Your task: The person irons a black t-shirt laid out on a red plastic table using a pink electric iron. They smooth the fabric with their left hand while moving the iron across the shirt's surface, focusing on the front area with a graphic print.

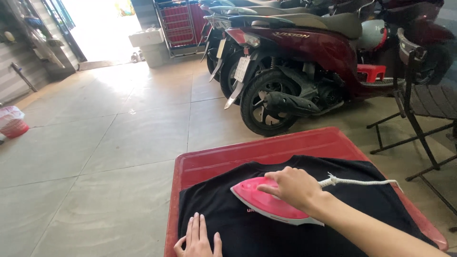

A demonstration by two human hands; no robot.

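A black T-shirt (228, 214) lies spread flat on a red table (266, 150). My right hand (293, 186) grips the handle of a pink and white iron (257, 200), whose soleplate rests on the shirt and points left. Its white cord (362, 182) trails off to the right across the shirt. At the shirt's near left, my left hand (197, 239) lies flat on the fabric with fingers apart, a short way below the iron's tip.
Dark red scooters (304, 62) are parked just beyond the table. A black folding chair (423, 95) stands at the right. A red basket (14, 126) sits on the tiled floor at far left. A bright doorway (100, 28) opens at the back.
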